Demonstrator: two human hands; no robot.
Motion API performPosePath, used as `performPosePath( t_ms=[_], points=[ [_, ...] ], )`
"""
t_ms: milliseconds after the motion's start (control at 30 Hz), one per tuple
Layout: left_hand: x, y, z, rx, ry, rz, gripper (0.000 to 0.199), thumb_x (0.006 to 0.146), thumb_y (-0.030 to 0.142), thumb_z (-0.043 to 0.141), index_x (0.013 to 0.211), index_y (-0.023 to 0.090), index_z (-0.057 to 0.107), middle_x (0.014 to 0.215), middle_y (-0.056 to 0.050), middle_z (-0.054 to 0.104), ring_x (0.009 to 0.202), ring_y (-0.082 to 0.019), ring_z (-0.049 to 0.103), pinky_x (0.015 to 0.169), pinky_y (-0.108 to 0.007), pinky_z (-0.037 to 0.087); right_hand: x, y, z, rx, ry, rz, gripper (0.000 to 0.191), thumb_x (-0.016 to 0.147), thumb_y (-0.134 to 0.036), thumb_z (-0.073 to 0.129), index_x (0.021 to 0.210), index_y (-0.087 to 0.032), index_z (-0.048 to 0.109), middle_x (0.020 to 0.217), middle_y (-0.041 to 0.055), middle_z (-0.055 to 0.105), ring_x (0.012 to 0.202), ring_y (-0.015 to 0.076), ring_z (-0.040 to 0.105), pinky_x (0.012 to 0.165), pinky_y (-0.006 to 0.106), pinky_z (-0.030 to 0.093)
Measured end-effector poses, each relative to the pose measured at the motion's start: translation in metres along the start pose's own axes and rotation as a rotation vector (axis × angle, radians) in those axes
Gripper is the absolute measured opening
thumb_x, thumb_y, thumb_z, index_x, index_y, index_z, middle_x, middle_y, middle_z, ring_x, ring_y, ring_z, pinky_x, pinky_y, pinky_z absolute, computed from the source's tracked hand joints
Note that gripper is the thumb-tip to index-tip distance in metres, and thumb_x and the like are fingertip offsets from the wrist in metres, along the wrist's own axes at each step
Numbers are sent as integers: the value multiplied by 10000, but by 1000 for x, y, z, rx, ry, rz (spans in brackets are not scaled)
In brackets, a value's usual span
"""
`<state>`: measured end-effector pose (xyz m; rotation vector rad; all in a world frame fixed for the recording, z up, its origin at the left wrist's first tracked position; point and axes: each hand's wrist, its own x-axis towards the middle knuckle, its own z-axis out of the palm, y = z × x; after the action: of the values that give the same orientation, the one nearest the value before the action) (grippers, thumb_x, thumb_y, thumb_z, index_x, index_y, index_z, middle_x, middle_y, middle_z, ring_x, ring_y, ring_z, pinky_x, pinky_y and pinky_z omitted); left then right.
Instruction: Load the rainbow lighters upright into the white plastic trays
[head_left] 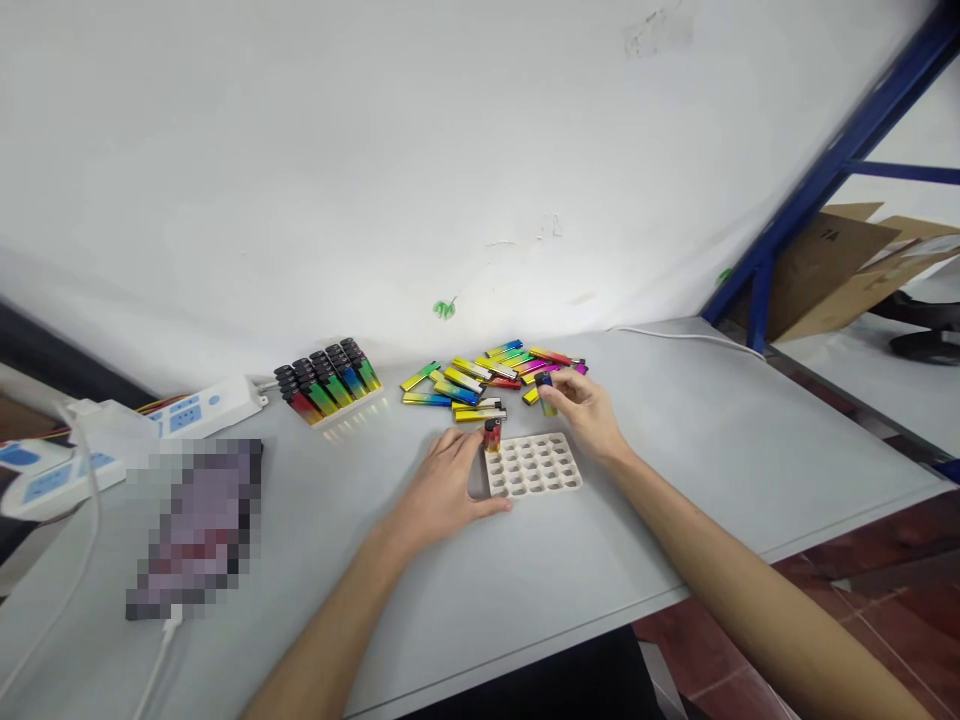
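Observation:
A white tray with rows of slots lies on the table. My left hand spans its left edge, thumb along the near side and fingers by the far left corner, holding it. One red-and-yellow lighter with a black top stands upright in the tray's far left corner. My right hand pinches another lighter, bluish above and yellow-green below, just beyond the tray's far edge. Behind both hands lies a loose pile of shiny multicoloured lighters, partly covered by my right fingers.
A second rack full of upright lighters stands at the back left. Left of it are white power strips with cables and a pixelated object. The wall closes the back. Cardboard boxes sit beyond a blue frame.

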<state>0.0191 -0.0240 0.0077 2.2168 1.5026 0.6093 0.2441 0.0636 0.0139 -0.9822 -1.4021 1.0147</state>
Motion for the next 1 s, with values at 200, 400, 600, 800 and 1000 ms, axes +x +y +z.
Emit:
performPosePath(
  t_ms=[200, 400, 600, 800, 1000],
  points=[
    [1, 2, 0, 13, 2, 28, 707, 703, 548, 787, 1280, 249, 509, 1217, -98, 586, 1168, -332, 497, 989, -484, 423, -8, -3, 7, -39, -141, 0, 242, 711, -397, 800, 753, -206, 657, 696, -2, 634, 663, 159, 558, 651, 299, 457],
    [0, 5, -3, 22, -12, 25, 673, 715, 517, 786, 1266, 241, 514, 1189, -90, 601, 1136, -324, 507, 970, -468, 425, -14, -2, 10, -331, -235, -190, 225, 786, -435, 748, 788, -229, 656, 706, 6, 652, 667, 174, 572, 672, 310, 470],
    [1, 7, -4, 45, -26, 24, 662, 722, 520, 781, 1249, 232, 502, 1198, -90, 605, 1137, -325, 507, 965, -463, 422, -17, -4, 9, -443, -321, -290, 244, 820, -477, 712, 864, -247, 645, 801, 36, 667, 730, 200, 606, 705, 326, 475],
    [1, 6, -3, 33, -11, 28, 678, 716, 518, 784, 1264, 231, 506, 1190, -99, 602, 1135, -329, 504, 965, -474, 423, -17, -6, 8, -499, -409, -266, 302, 913, -524, 571, 850, -236, 639, 821, 36, 677, 773, 199, 615, 724, 319, 461],
    [0, 5, -2, 24, -13, 0, 717, 713, 540, 778, 1293, 223, 500, 1205, -104, 585, 1152, -330, 496, 992, -473, 421, -4, 6, -5, -777, -172, -281, 377, 1024, -371, 354, 1036, -211, 694, 973, 98, 677, 957, 262, 580, 881, 394, 429]
  ],
)
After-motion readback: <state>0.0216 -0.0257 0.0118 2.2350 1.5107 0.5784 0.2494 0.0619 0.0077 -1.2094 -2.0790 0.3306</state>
